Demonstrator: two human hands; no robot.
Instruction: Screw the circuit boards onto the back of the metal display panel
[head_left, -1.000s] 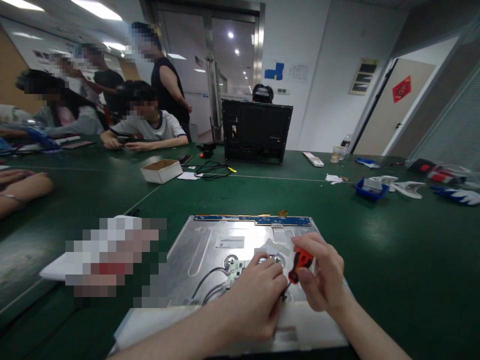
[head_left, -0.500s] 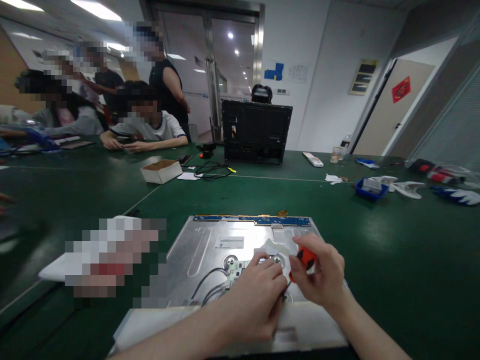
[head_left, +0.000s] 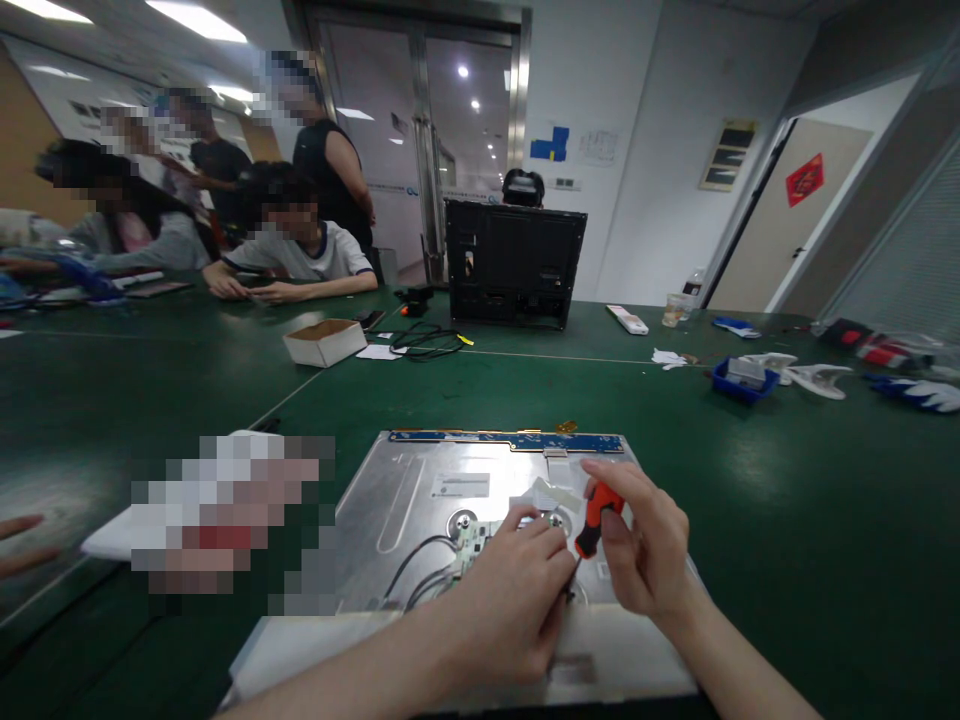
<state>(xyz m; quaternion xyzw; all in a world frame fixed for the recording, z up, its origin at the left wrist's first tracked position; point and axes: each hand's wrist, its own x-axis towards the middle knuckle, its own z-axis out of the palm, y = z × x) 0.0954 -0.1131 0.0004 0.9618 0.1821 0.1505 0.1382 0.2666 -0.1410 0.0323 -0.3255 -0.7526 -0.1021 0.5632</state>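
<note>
My right hand (head_left: 651, 545) holds a red and black screwdriver (head_left: 598, 518) by its handle. The shaft slants down to the left, toward the fingers of my left hand (head_left: 519, 578). My left hand lies closed over the middle of a silver display panel (head_left: 397, 500); whatever its fingertips grip is hidden. Beside it, partly covered, is a small pale green circuit board (head_left: 470, 546) with dark cables (head_left: 411, 556). A blue circuit strip (head_left: 480, 439) runs along the panel's far edge. The screwdriver's tip cannot be made out.
A black monitor housing (head_left: 514, 262) stands across the green table (head_left: 555, 390). An open white box (head_left: 327, 346), a coiled black cable (head_left: 426, 344) and a blue tray (head_left: 742, 382) lie about. Several people sit or stand at the left; another person's hand (head_left: 30, 550) shows at the left edge.
The screwdriver handle shows more upright, and my right thumb and fingers have shifted on it. My left hand stays put. Another person's hand at the left edge has come further into view.
</note>
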